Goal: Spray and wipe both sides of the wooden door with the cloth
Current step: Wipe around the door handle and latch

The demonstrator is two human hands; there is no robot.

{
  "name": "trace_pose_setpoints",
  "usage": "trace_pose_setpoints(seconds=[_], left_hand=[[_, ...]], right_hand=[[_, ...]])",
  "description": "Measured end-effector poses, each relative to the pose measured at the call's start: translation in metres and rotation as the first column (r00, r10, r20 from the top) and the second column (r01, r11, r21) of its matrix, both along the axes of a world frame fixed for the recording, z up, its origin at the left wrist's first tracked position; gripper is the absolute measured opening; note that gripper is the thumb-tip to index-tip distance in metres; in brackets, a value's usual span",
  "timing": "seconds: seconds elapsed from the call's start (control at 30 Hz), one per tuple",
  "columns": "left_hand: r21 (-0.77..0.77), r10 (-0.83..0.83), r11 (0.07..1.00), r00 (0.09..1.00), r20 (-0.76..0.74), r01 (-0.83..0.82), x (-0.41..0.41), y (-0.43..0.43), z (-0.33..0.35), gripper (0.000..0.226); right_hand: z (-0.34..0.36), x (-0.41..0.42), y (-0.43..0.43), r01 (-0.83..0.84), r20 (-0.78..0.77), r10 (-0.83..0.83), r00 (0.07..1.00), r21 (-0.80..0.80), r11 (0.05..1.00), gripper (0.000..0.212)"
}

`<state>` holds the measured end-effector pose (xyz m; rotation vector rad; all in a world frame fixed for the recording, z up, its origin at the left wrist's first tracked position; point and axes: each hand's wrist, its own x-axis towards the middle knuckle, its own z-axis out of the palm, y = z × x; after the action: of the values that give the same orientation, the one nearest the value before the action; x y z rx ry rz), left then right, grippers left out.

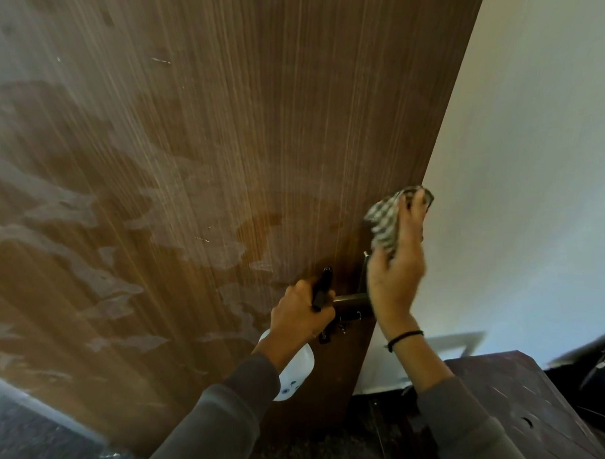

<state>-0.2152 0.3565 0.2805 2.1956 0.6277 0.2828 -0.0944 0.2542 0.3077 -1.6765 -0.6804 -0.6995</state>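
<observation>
Head view: my left hand [300, 308], fingers curled round the spray bottle [295, 370], sits at 6 o'clock just beside the door handle [351, 300]. My right hand [395, 274] clutches the checked cloth [385, 223] in its fingers at 3 o'clock, at the edge of the wooden door [222, 146].

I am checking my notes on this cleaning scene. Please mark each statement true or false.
1. The right grip holds a checked cloth. True.
2. The left grip holds a sponge. False: it holds a spray bottle.
3. The cloth is at the door's edge, above the handle. True.
4. The door face is spotless. False: pale streaky patches show on it.
5. The right wrist is bare. False: it wears a black band.
</observation>
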Motion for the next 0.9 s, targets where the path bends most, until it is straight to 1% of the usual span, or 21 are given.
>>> trace_pose_setpoints(seconds=[0.03,0.07,0.1,0.13,0.17,0.2,0.23,0.27,0.3,0.37,0.4,0.47,0.53,0.6,0.67,0.7,0.77,0.83,0.9], left_hand=[[0.002,0.008,1.000,1.000,-0.011,-0.008,0.000,0.000,0.001,0.041],[0.009,0.014,1.000,1.000,-0.013,-0.013,0.000,0.000,0.001,0.052],[0.013,0.013,1.000,1.000,-0.010,-0.012,0.000,0.001,-0.001,0.060],[0.015,0.006,1.000,1.000,-0.004,-0.006,0.001,0.002,-0.004,0.064],[0.014,0.005,1.000,1.000,-0.002,-0.005,0.001,0.002,-0.006,0.064],[0.014,0.015,1.000,1.000,-0.004,-0.015,0.001,0.002,-0.006,0.060],[0.023,0.027,0.999,1.000,-0.008,-0.027,0.001,0.001,-0.006,0.054],[0.028,0.038,0.999,0.999,-0.015,-0.038,0.001,-0.001,-0.005,0.048],[0.026,0.049,0.999,0.999,-0.013,-0.048,0.000,-0.002,-0.005,0.044],[0.018,0.065,0.998,0.998,-0.002,-0.065,0.001,-0.003,-0.005,0.045],[0.016,0.066,0.998,0.998,0.000,-0.066,0.000,-0.004,-0.005,0.042],[0.013,0.063,0.998,0.998,0.008,-0.063,0.001,-0.005,-0.005,0.024],[0.010,0.064,0.998,0.998,0.018,-0.064,0.002,-0.005,-0.006,0.015],[0.024,0.053,0.998,0.998,0.021,-0.053,0.003,-0.005,-0.006,0.020],[0.025,0.045,0.999,0.999,0.015,-0.045,0.003,-0.005,-0.005,0.034],[0.018,0.036,0.999,0.999,0.013,-0.036,0.004,-0.004,-0.006,0.036],[0.025,0.029,0.999,1.000,0.003,-0.029,0.004,-0.004,-0.005,0.033],[0.032,0.026,0.999,0.999,0.027,-0.026,0.004,-0.002,-0.008,0.034],[0.040,0.024,0.999,0.999,0.036,-0.025,0.004,-0.001,-0.010,0.030]], right_hand=[[-0.014,0.000,0.005,-0.047,0.069,0.059,0.996,-0.162,0.986,0.067],[-0.028,0.001,0.007,-0.049,0.183,0.118,0.976,-0.340,0.939,0.070],[-0.040,0.007,0.005,0.005,0.319,0.179,0.931,-0.500,0.866,0.070],[-0.047,0.015,0.001,0.082,0.426,0.233,0.874,-0.602,0.794,0.068],[-0.049,0.022,-0.003,0.145,0.487,0.258,0.834,-0.647,0.749,0.067],[-0.047,0.027,-0.006,0.182,0.511,0.252,0.822,-0.654,0.734,0.066],[-0.045,0.029,-0.007,0.192,0.507,0.219,0.833,-0.638,0.746,0.067],[-0.042,0.030,-0.007,0.180,0.471,0.164,0.866,-0.602,0.778,0.069],[-0.041,0.028,-0.005,0.152,0.404,0.099,0.909,-0.544,0.825,0.071],[-0.043,0.020,0.000,0.101,0.207,-0.023,0.978,-0.377,0.921,0.071],[-0.046,0.015,0.003,0.097,0.108,-0.068,0.992,-0.289,0.952,0.070],[-0.057,0.005,0.005,0.122,-0.028,-0.127,0.992,-0.132,0.984,0.067],[-0.070,-0.002,0.002,0.114,-0.111,-0.121,0.986,-0.068,0.991,0.065],[-0.074,-0.002,-0.004,0.087,-0.126,-0.097,0.987,-0.087,0.992,0.064],[-0.071,0.000,-0.009,0.100,-0.080,-0.110,0.991,-0.120,0.988,0.064],[-0.067,0.000,-0.011,0.103,-0.049,-0.109,0.993,-0.126,0.987,0.064],[-0.060,0.001,-0.011,0.086,0.000,-0.086,0.996,-0.135,0.987,0.062],[-0.056,0.001,-0.008,0.070,0.017,-0.068,0.998,-0.150,0.986,0.060],[-0.059,0.000,-0.008,0.070,0.051,-0.063,0.997,-0.145,0.987,0.054]])
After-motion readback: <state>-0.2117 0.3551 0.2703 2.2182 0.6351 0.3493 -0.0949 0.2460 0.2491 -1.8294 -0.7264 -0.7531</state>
